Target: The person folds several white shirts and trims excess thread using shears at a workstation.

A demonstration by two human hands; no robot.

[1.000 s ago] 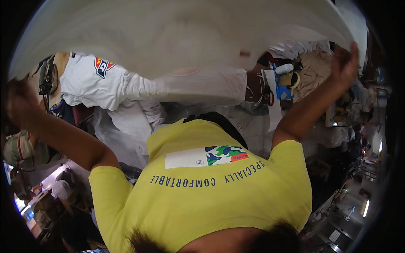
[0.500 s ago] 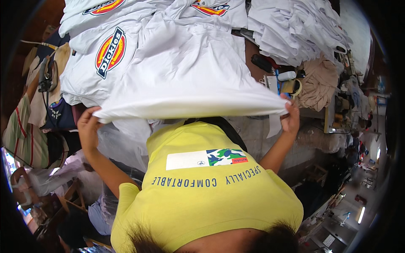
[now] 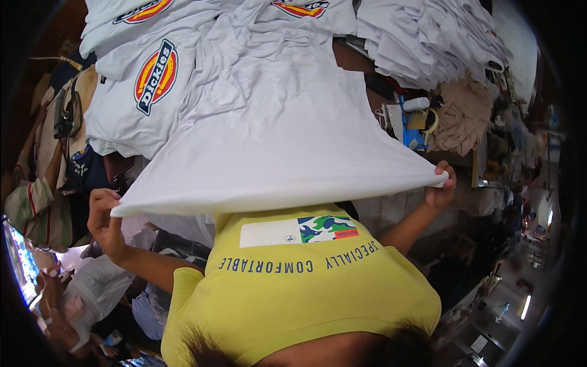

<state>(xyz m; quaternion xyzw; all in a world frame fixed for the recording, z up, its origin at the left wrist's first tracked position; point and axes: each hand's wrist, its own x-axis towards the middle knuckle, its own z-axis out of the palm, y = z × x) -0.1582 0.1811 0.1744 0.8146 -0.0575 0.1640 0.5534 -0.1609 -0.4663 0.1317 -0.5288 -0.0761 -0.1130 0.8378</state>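
Observation:
A plain white T-shirt (image 3: 281,140) is stretched wide in front of me, its near edge pulled taut just above my yellow shirt. My left hand (image 3: 107,223) pinches the left end of that edge, and my right hand (image 3: 441,186) is closed around the right end. The far part of the garment lies creased on the table among other white shirts. Beside it on the left rests a white shirt with a red, yellow and dark blue printed emblem (image 3: 156,76).
A heap of white garments (image 3: 422,43) stands at the far right, with a crumpled beige cloth (image 3: 461,116) by it. A tape roll (image 3: 431,121) and a white cylinder (image 3: 416,104) lie nearby. At the left are an iron-like tool (image 3: 66,113) and another person's striped sleeve (image 3: 36,199).
Both hands have drawn the T-shirt's near edge toward me and farther apart. The fabric, bunched and billowing before, now spreads flatter and tighter.

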